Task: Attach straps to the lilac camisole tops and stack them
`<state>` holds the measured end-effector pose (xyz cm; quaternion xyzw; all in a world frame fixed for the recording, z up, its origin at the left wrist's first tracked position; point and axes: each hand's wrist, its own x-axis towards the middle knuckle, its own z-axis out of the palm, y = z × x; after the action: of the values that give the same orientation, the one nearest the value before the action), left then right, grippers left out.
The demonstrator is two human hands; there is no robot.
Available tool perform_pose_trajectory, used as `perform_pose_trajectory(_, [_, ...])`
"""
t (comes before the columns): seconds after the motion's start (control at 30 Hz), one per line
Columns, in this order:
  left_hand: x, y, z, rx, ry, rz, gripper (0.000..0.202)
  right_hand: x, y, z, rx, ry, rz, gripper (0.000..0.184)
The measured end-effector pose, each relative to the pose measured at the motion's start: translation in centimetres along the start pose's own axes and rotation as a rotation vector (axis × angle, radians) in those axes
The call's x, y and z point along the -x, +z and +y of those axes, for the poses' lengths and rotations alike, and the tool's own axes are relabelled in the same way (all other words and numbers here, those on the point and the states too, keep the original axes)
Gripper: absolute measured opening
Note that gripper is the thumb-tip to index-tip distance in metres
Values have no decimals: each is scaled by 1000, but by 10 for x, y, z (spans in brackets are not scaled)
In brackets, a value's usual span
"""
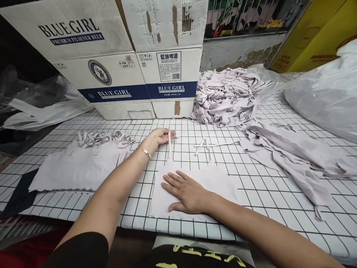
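Where the garment (216,182) lies: flat on gridded cloth (188,152).
Left hand (162,137): fingers gripping strap (170,146).
Right hand (189,191): fingers splayed, palm down on garment.
Garment stack (75,169): left of left forearm.

My right hand (187,191) flat on a pale top (220,182) on the gridded table (134,216), my left hand (163,136) holding its strap (170,147), stacked tops (75,169) at left, a Blue Girl carton (119,78) beyond, heaped fabric (225,96) beside it.

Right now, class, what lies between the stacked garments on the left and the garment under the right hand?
In the head view, the left forearm crosses that stretch, over the gridded tablecloth.
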<state>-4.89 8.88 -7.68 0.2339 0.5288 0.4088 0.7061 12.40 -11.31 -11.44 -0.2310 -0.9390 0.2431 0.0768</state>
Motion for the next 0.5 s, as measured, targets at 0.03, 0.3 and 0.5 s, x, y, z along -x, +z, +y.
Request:
perform_pose_trajectory(0.03, [-4,2,6,5,8,0,24,0,1,1,-6,-1,0,81])
perform_pose_trajectory(0.3, [-9,16,49,-13,158,-92,23,1,-3,1,-72,3,-31,82])
perform_pose_trajectory(0.5, [23,9,50,-271,559,-275,11,0,-15,3,-323,54,11,73])
